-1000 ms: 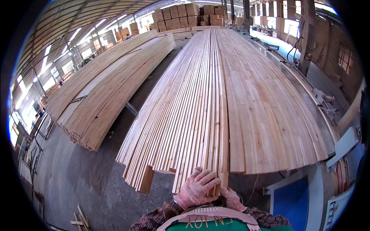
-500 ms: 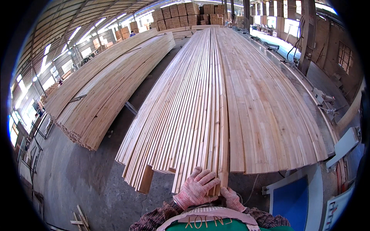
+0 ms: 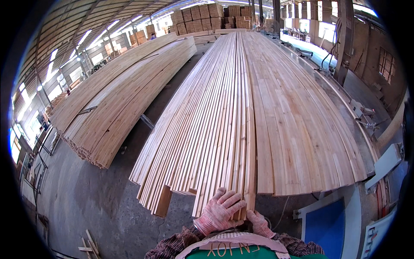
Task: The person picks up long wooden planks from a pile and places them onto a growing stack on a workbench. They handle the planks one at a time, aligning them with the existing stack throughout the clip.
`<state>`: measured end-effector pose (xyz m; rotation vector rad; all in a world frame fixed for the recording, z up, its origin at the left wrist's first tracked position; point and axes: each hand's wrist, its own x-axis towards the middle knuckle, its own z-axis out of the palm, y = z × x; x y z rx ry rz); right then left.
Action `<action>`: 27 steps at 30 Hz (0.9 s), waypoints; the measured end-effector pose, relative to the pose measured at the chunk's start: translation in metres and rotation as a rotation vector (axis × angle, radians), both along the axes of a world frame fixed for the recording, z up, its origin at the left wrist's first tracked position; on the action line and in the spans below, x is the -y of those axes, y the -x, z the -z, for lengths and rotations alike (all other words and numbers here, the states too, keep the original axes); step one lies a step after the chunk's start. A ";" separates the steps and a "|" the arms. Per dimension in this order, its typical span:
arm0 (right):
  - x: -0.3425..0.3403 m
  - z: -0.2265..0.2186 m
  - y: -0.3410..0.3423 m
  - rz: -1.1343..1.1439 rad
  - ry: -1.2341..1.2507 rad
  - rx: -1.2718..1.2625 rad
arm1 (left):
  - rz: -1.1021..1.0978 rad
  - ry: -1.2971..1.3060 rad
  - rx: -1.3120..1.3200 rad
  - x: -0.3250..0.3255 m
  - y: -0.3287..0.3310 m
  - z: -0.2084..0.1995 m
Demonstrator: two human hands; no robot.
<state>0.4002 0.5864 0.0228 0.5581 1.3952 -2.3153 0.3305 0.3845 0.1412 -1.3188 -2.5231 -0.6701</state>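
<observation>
A long bundle of narrow wooden strips [image 3: 207, 129], standing on edge side by side, runs away from me; their near ends are staggered. My left hand [image 3: 221, 210], in a pinkish-white work glove, lies over the near ends with its fingers spread across the top edges. Close to its right, my right hand [image 3: 259, 224], gloved alike, grips the end of the rightmost strips, its thumb up against them. Its other fingers are mostly hidden. Wide flat boards [image 3: 302, 129] lie alongside to the right of the strips.
Another stack of long boards [image 3: 125, 95] stands on the left beyond a gap of concrete floor [image 3: 112, 198]. A machine with a blue panel [image 3: 324, 226] is at lower right, near a ribbed hose [image 3: 391, 125]. Wood scraps [image 3: 90, 245] lie at lower left; stacked bundles [image 3: 200, 18] rise far back.
Both hands stay in place on the strip ends. The strips and boards show no visible shift.
</observation>
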 end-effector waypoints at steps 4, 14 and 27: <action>0.003 -0.016 0.000 0.004 0.008 -0.004 | -0.004 -0.002 -0.005 0.001 0.000 0.002; 0.007 -0.024 -0.001 0.043 0.006 0.021 | -0.001 0.000 -0.009 0.002 0.000 0.002; 0.003 -0.026 0.000 0.004 -0.025 0.021 | -0.007 0.009 0.011 0.002 -0.001 0.003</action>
